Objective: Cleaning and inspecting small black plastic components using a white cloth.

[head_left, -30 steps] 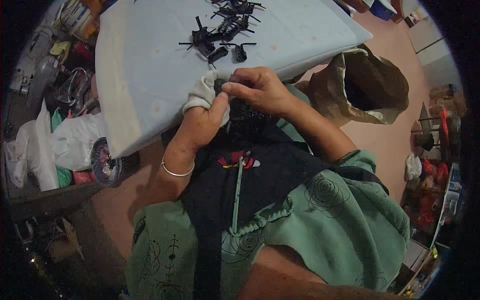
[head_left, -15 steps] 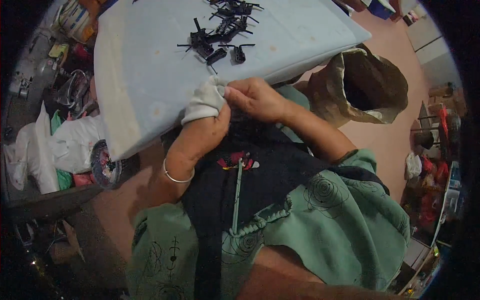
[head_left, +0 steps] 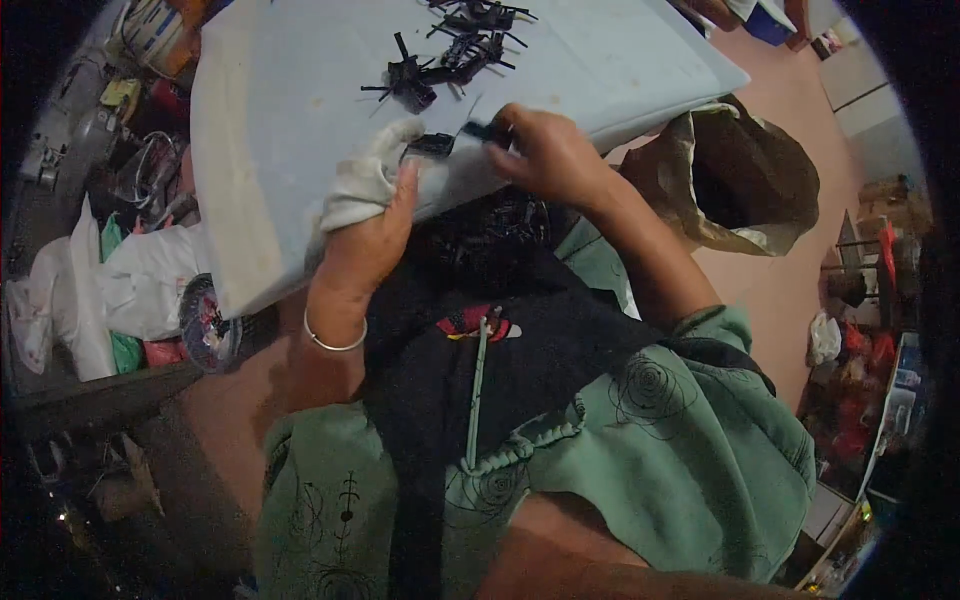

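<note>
A loose white glove (head_left: 362, 185) covers the fingers of my left hand (head_left: 370, 235), and its thumb is bare. Between gloved fingertips and thumb is a small black plastic part (head_left: 432, 145), at the near edge of the pale padded surface (head_left: 290, 160). My right hand (head_left: 550, 150), bare, pinches another small black part (head_left: 484, 130) with a thin prong; motion blurs it. Farther off lies a cluster of similar black parts (head_left: 408, 82) with thin rods sticking out. Below the edge, by my lap, sits a dark shiny heap (head_left: 490, 235), its contents too dark to make out.
An open brown sack (head_left: 740, 180) stands right of the padded surface. At left are white plastic bags (head_left: 150, 290) and a round clear-rimmed container (head_left: 210, 325). Shelves with mixed goods (head_left: 865, 370) line the right side.
My hands have moved apart from the glove's fingertips. Two loose black parts have left their places: one is now at my left fingers, the other in my right hand.
</note>
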### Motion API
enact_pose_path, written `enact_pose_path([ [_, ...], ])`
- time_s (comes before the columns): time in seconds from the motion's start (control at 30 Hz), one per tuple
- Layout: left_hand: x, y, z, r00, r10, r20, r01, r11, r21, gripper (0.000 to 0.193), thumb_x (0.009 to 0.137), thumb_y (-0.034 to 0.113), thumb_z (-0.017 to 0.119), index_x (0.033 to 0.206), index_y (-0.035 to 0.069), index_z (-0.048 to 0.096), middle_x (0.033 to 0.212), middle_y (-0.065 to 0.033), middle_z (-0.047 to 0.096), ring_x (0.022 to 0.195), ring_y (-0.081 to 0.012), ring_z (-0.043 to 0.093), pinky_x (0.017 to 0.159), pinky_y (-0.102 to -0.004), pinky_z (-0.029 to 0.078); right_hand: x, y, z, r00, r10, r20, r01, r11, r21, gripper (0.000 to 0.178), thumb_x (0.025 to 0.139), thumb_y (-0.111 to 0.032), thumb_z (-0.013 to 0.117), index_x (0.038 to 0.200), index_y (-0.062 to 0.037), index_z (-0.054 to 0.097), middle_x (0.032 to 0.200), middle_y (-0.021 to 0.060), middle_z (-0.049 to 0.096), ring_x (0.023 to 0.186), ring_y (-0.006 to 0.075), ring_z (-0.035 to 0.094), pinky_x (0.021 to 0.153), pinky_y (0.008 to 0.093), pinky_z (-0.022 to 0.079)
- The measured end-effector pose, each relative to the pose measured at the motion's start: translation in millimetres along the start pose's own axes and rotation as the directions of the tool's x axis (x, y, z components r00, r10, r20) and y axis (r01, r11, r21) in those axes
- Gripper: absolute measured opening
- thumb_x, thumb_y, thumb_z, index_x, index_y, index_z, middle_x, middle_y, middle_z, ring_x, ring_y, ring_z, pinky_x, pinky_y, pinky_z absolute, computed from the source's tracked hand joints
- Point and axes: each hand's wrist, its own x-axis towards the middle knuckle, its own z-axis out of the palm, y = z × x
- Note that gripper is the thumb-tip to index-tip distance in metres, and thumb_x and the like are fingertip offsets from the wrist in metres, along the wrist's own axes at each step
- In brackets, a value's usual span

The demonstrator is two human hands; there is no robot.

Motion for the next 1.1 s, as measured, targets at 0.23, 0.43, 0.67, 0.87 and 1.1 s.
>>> enact_pose_path([
  [0.23, 3.7, 9.9, -1.7, 0.908, -0.055, 0.416, 0.211, 0.917, -0.340, 0.030, 0.083, 0.009, 0.054, 0.111, 0.002, 0.047, 0.089, -0.0048, 0.055, 0.081, -0.0110, 0.051, 0.070, -0.0245, 0.044, -8.4, -19.9, -15.0, 0.906, -0.366, 0.211, 0.239, 0.856, 0.458, 0.031, 0.076, -0.020, 0.063, 0.094, 0.0019, 0.051, 0.070, 0.0147, 0.054, 0.060, 0.0207, 0.050, 0.057, 0.0320, 0.041],
  [0.43, -3.6, 5.0, 6.4, 0.929, -0.215, 0.301, 0.343, 0.804, -0.485, 0.031, 0.082, 0.004, 0.054, 0.112, 0.003, 0.046, 0.086, -0.0031, 0.055, 0.077, -0.0097, 0.054, 0.069, -0.0210, 0.045, -16.8, -35.8, -18.8, 0.976, -0.155, 0.150, 0.039, 0.813, 0.581, 0.032, 0.074, -0.014, 0.067, 0.098, 0.0002, 0.053, 0.069, 0.0083, 0.050, 0.062, 0.0095, 0.046, 0.054, 0.0250, 0.039],
  [0.67, -9.6, 17.2, 12.7, 0.962, -0.187, 0.199, 0.268, 0.788, -0.555, 0.023, 0.081, 0.001, 0.052, 0.105, 0.002, 0.049, 0.083, -0.0026, 0.055, 0.061, -0.0059, 0.051, 0.052, -0.0202, 0.045, -19.3, -48.2, 1.5, 0.925, -0.250, -0.285, 0.343, 0.872, 0.350, 0.021, 0.075, -0.015, 0.067, 0.077, -0.0007, 0.051, 0.058, 0.0035, 0.048, 0.048, 0.0080, 0.041, 0.044, 0.0252, 0.037],
  [0.87, -9.8, 18.4, 11.3, 0.941, -0.291, 0.172, 0.337, 0.858, -0.388, 0.023, 0.080, 0.000, 0.051, 0.102, 0.001, 0.050, 0.082, -0.0032, 0.055, 0.059, -0.0052, 0.050, 0.049, -0.0209, 0.043, -17.9, -43.2, -0.7, 0.994, -0.102, 0.026, 0.069, 0.820, 0.568, 0.023, 0.084, -0.020, 0.056, 0.076, 0.0010, 0.052, 0.057, 0.0060, 0.047, 0.055, 0.0080, 0.042, 0.050, 0.0262, 0.038],
  [1.1, -13.3, 3.1, 28.0, 0.964, 0.230, -0.132, -0.224, 0.973, 0.060, 0.025, 0.076, 0.000, 0.051, 0.101, 0.000, 0.050, 0.083, -0.0138, 0.057, 0.069, -0.0231, 0.058, 0.061, -0.0315, 0.047, -24.4, -49.9, 13.0, 0.975, -0.119, 0.189, -0.033, 0.761, 0.648, 0.028, 0.091, -0.023, 0.044, 0.079, 0.0006, 0.053, 0.062, -0.0022, 0.046, 0.060, 0.0051, 0.037, 0.052, 0.0248, 0.037],
])
